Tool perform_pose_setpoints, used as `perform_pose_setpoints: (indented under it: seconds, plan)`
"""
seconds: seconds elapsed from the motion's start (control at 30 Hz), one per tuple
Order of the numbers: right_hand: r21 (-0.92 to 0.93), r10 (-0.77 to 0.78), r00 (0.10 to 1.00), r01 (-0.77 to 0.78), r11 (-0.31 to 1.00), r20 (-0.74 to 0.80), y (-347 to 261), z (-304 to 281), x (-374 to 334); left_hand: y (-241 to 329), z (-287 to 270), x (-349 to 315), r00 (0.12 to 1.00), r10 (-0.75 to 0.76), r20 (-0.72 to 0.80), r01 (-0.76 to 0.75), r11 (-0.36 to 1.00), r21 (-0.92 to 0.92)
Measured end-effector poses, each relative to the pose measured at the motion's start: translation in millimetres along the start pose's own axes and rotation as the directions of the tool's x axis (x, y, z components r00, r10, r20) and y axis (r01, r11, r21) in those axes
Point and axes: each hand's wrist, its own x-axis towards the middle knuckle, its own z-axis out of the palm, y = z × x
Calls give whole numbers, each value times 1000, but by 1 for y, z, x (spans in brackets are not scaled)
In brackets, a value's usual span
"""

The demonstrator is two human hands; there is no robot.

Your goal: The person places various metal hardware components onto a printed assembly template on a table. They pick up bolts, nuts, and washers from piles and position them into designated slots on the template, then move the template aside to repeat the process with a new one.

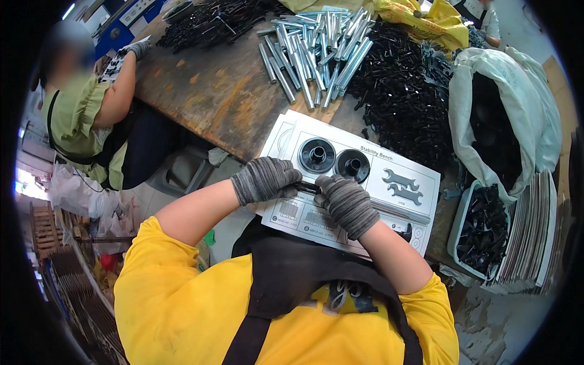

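Observation:
Both my hands wear grey knit gloves and meet over a white printed packing card [274, 143] at the table's near edge. My left hand [266, 180] is closed on the left end of a short, dark, bar-like piece [307, 187]. At its other end are the closed fingers of my right hand [347, 204]; the piece's exact kind cannot be made out. Just above lie two black round flanged discs [317, 156], side by side, each with a raised hollow hub. Two grey open-ended wrenches [403, 185] and a silver tube [401, 208] lie on the card's right part.
Silver metal tubes [316, 52] lie heaped beyond the card, beside a large pile of black bolts [401, 91]. At right stand a white sack [535, 115], a bin of black parts [483, 231] and stacked cards [526, 231]. A co-worker [79, 115] works at the far left.

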Motion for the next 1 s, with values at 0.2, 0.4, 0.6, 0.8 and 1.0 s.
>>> perform_pose_setpoints:
  seconds: [0.2,0.4,0.6,0.8,1.0]
  plan:
    - [244,-8,988,46,969,-157,29,-24,-8,-10,-7,7,970,-9,-241,-51,969,-242]
    - [-55,241,868,-292,955,-434,125,-66,24,-7,-42,103,935,-337,-113,260,866,-427]
    - [-302,453,877,-480,824,-160,103,-89,78,-12,-9,212,866,-444,229,477,871,-113]
    - [-394,354,925,-378,838,-136,127,-76,94,-28,38,238,856,-500,130,517,823,-236]
    - [-296,313,937,-346,890,-153,146,-77,84,-56,31,243,777,-612,147,628,768,-123]
